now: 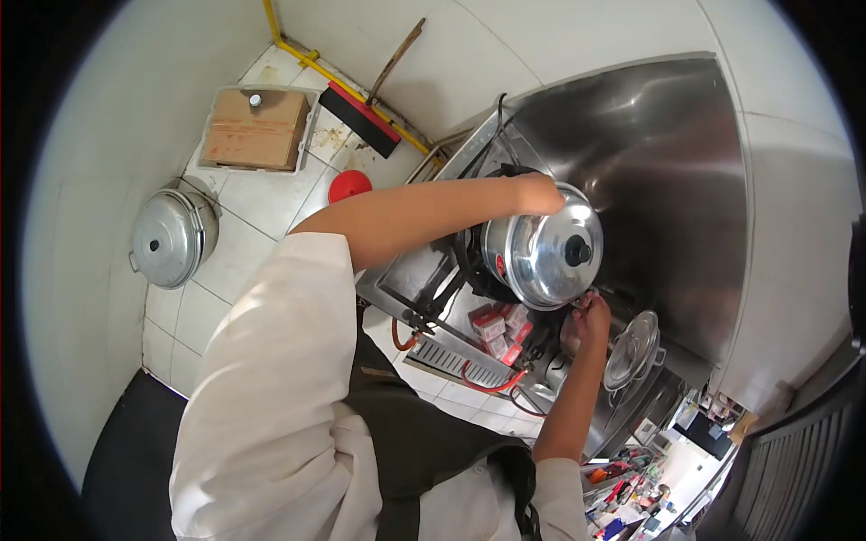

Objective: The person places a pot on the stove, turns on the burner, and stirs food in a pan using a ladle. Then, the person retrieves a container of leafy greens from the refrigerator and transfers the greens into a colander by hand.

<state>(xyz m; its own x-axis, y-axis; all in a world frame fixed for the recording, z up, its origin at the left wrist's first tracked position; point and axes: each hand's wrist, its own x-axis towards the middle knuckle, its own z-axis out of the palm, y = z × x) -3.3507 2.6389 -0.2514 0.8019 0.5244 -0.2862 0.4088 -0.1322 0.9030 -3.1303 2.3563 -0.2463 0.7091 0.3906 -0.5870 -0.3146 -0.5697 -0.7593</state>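
Note:
A shiny metal pot (499,245) with a domed metal lid (552,243) and black knob sits over the stove, tilted in my view. My left hand (539,195) is closed at one side of it, its fingertips hidden. On the opposite side, my right hand (593,316) has its fingers curled at the pot's edge, by the handle. Below the pot, several small red-and-white boxes (502,330) lie on the stove's lower part. Close to my right forearm is another pot with a glass lid (632,350).
A steel backsplash (663,194) rises behind the stove. Orange hoses (492,388) run along its front. On the floor are a lidded metal pot (170,242), a cardboard box (253,129), a red round item (349,186) and a black-and-red broom head (359,119).

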